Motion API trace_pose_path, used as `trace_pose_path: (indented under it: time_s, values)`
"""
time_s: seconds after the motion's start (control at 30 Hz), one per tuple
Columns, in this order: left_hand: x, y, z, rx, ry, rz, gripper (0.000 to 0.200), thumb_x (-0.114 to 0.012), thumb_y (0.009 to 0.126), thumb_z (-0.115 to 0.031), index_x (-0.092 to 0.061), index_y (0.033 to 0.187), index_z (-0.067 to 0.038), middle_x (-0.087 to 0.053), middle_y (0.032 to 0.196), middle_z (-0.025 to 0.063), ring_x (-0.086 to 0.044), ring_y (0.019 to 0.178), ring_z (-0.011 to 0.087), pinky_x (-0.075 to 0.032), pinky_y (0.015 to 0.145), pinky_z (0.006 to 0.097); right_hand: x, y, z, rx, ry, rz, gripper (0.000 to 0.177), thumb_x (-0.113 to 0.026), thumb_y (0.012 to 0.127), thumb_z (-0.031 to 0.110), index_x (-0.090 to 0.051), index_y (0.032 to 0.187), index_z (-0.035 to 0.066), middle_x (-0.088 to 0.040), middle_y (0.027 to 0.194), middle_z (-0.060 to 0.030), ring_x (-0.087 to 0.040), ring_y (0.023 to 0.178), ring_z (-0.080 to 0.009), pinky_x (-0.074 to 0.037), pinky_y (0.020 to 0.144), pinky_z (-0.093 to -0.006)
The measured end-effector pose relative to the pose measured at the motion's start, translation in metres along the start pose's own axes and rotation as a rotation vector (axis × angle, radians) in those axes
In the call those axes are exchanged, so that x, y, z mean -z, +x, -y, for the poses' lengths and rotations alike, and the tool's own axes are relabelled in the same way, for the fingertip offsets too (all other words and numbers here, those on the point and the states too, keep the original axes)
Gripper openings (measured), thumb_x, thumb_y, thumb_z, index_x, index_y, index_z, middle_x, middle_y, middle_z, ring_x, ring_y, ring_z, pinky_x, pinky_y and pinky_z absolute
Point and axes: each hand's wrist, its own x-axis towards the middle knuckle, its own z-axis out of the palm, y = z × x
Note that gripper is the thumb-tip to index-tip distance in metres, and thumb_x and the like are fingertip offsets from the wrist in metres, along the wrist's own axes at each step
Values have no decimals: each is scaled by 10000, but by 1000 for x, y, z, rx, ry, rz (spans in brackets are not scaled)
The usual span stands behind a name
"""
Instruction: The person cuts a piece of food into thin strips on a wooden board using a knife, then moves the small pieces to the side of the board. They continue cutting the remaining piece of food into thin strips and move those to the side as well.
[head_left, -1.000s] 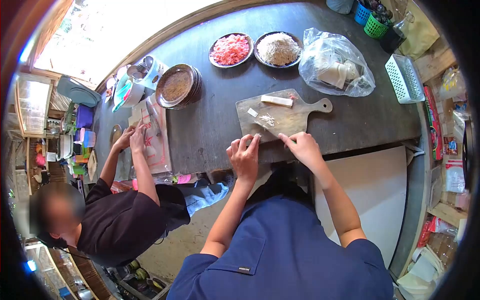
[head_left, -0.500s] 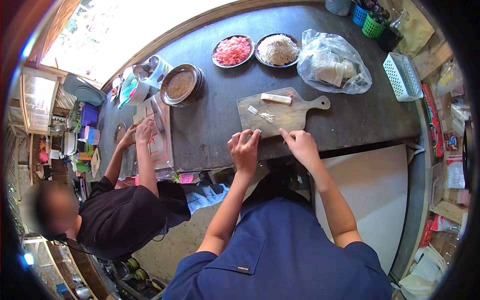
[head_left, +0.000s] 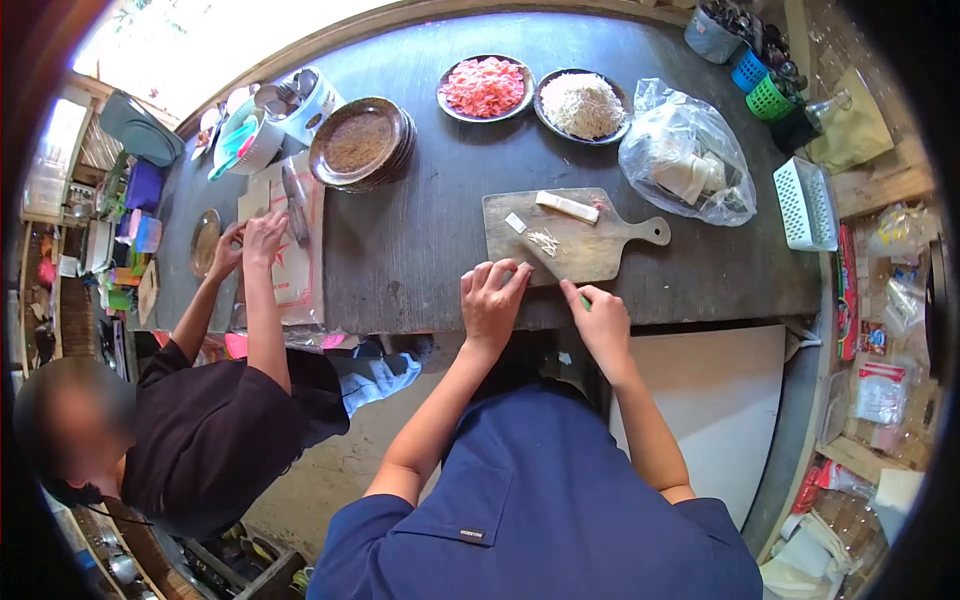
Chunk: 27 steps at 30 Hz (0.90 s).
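Observation:
On the near edge of the wooden cutting board (head_left: 590,258), my left hand (head_left: 490,302) is closed, fingertips pinched on a small pale piece that is mostly hidden. My right hand (head_left: 602,325) is wrapped round the green handle of a knife (head_left: 547,264), its thin blade slanting up and left over the board. Close to the blade lies a little heap of thin white strips (head_left: 543,241). A short flat white slice (head_left: 515,222) rests to its left, and a longer white block (head_left: 567,206) lies near the board's far edge.
Beyond the board stand a plate of pink pieces (head_left: 487,87), a plate of white shreds (head_left: 582,105) and a clear plastic bag (head_left: 690,160) with pale chunks. Stacked brown plates (head_left: 358,145) are at left, near another person (head_left: 220,430) working. A white basket (head_left: 805,205) sits at right.
My view has shifted slightly, so the board and plates appear a little further right. The knife blade is now tilted into view beside the strips. Both hands stay at the board's near edge.

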Motion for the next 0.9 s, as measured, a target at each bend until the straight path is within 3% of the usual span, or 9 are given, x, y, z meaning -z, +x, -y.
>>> trace_pose_path:
  time_s: [0.03, 0.13, 0.17, 0.3, 0.43, 0.53, 0.6, 0.8, 0.9]
  values:
    - [2, 0, 0, 16, -5, -1, 119, -836, 914, -232, -824, 1033, -225, -710, 1083, -74, -648, 1049, 178, -465, 935, 390, 0, 3, -3, 35, 35, -61, 590, -660, 1058, 586, -824, 927, 35, -730, 716, -193, -754, 707, -384, -554, 681, -465]
    - [6, 1, 2, 22, -30, 13, 111, -836, 914, -230, -820, 1023, -220, -715, 1098, -78, -647, 1050, 173, -457, 943, 380, 18, 3, 1, -11, 128, 119, 607, -660, 1054, 590, -819, 902, 24, -719, 732, -238, -734, 743, -455, -553, 687, -497]
    - [5, 1, 2, 17, -22, 3, 111, -840, 911, -234, -818, 1018, -214, -718, 1105, -81, -646, 1052, 172, -454, 948, 381, 20, 0, 2, 2, 96, 149, 614, -674, 1053, 575, -808, 859, 8, -696, 660, -184, -706, 624, -347, -535, 642, -436]
    - [5, 3, 7, 54, -104, 0, 126, -866, 886, -231, -813, 997, -202, -729, 1095, -80, -649, 1041, 182, -444, 953, 392, 23, -7, -4, -150, 259, 326, 599, -708, 1060, 534, -791, 826, -11, -622, 586, -42, -587, 557, -100, -466, 558, -320]
    - [7, 1, 11, 92, -213, -21, 118, -880, 871, -210, -814, 966, -186, -736, 1065, -65, -652, 1023, 190, -441, 946, 391, 22, -9, -4, -314, 368, 394, 581, -704, 1077, 510, -774, 826, -10, -598, 579, -7, -545, 529, -79, -426, 516, -290]
    - [13, -2, 9, 94, -229, -14, 122, -881, 863, -187, -816, 965, -175, -742, 1070, -62, -655, 1026, 191, -443, 948, 387, 20, -11, -5, -234, 439, 223, 573, -693, 1088, 507, -759, 831, -1, -569, 575, 20, -512, 504, -61, -396, 485, -262]
    - [11, -1, 12, 85, -244, -20, 131, -883, 857, -168, -818, 970, -170, -745, 1075, -60, -657, 1027, 193, -444, 949, 384, 28, -11, 1, -321, 492, 406, 581, -686, 1091, 509, -745, 829, -6, -564, 577, 18, -517, 494, -68, -404, 475, -266]
    - [11, -1, 10, 145, -219, -27, 187, -886, 821, -120, -823, 993, -161, -755, 1092, -56, -662, 1021, 204, -458, 951, 387, 25, -4, -8, -308, 463, 483, 582, -658, 1108, 504, -741, 851, -11, -587, 606, 1, -525, 497, -66, -415, 471, -268]
    - [10, -2, 7, 137, -186, -24, 244, -888, 822, -140, -821, 1056, -157, -764, 1118, -43, -671, 1057, 209, -461, 978, 393, 31, 3, -11, -315, 517, 353, 567, -653, 1114, 488, -749, 863, -11, -578, 592, 2, -516, 486, -70, -403, 470, -263]
